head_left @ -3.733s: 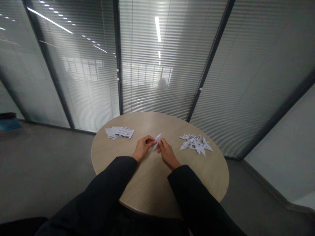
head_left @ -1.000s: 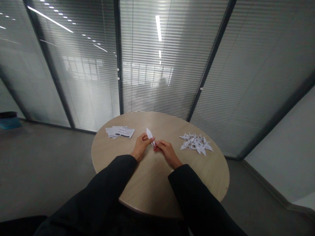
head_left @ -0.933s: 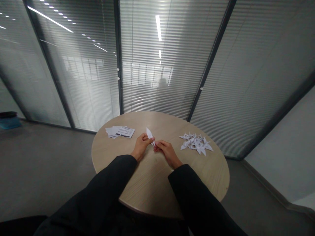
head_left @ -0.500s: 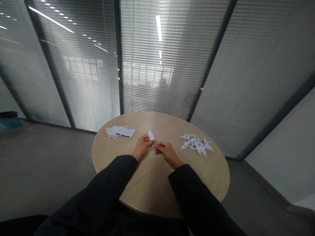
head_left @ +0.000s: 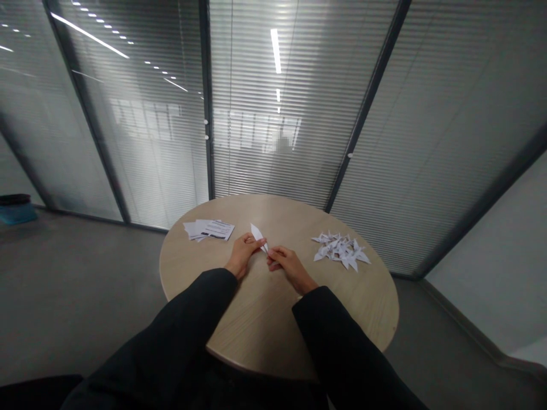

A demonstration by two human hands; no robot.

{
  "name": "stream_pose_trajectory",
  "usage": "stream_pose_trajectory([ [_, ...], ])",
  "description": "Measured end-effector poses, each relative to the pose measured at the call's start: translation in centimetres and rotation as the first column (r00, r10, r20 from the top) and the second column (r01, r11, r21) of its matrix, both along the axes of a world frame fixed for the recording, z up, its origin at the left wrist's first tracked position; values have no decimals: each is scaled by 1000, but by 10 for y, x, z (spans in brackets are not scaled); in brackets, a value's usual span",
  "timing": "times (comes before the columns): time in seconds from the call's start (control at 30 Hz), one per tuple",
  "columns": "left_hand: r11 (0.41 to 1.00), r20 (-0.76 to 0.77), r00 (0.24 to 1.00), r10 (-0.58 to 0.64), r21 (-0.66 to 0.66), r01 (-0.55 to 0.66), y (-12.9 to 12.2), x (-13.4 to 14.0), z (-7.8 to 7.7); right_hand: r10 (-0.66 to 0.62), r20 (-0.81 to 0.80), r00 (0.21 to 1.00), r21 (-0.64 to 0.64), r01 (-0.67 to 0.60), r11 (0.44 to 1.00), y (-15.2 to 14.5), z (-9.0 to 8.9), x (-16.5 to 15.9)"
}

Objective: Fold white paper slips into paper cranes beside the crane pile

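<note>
A narrow, pointed piece of folded white paper (head_left: 257, 232) is held over the middle of the round wooden table (head_left: 265, 324). My left hand (head_left: 243, 251) pinches it along its side, thumb on top. Its lower, thin end is between the fingertips of my right hand (head_left: 289, 265). The paper's upper tip points away from me and a little left. To the right lies a pile of folded white paper cranes (head_left: 341, 249). On the left are several loose sheets of printed paper (head_left: 210, 229).
Behind the table stands a glass partition (head_left: 265, 159) with blinds and dark frames. A blue bin (head_left: 17, 210) with a dark liner is on the floor at far left. A white wall (head_left: 499, 267) rises at the right.
My left hand has shifted slightly left, and the folded paper has tilted left with it. More of its thin lower end now shows between the hands. My right hand has hardly moved.
</note>
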State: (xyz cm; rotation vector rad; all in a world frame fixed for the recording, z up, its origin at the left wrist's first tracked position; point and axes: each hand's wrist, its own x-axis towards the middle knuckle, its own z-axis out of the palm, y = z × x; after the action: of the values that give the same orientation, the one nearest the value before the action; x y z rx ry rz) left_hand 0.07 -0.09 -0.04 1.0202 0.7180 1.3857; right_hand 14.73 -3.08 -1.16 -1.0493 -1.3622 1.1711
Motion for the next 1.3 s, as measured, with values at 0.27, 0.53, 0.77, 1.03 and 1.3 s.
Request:
stream_pose_trajectory([
  [0.27, 998, -140, 990, 29, 63, -20, -4, 4, 2, 35, 29, 999, 0, -35, 999, -2, 3, -4],
  [0.53, 995, -244, 969, 34, 103, -9, -3, 4, 4, 20, 28, 999, -39, -18, 999, 0, 0, -3],
  [0.77, 997, -283, 958, 45, 79, -24, 0, 3, 1, 56, -19, 998, -144, -58, 988, -1, 2, -1],
  [1.03, 997, -329, 944, 42, 75, -19, 6, 2, -8, 87, -18, 996, -198, -89, 976, -5, 4, 1],
  [1.3, 998, -282, 958, 46, 55, -32, 2, 2, -2, 99, -8, 995, -252, -98, 963, -4, 4, 3],
])
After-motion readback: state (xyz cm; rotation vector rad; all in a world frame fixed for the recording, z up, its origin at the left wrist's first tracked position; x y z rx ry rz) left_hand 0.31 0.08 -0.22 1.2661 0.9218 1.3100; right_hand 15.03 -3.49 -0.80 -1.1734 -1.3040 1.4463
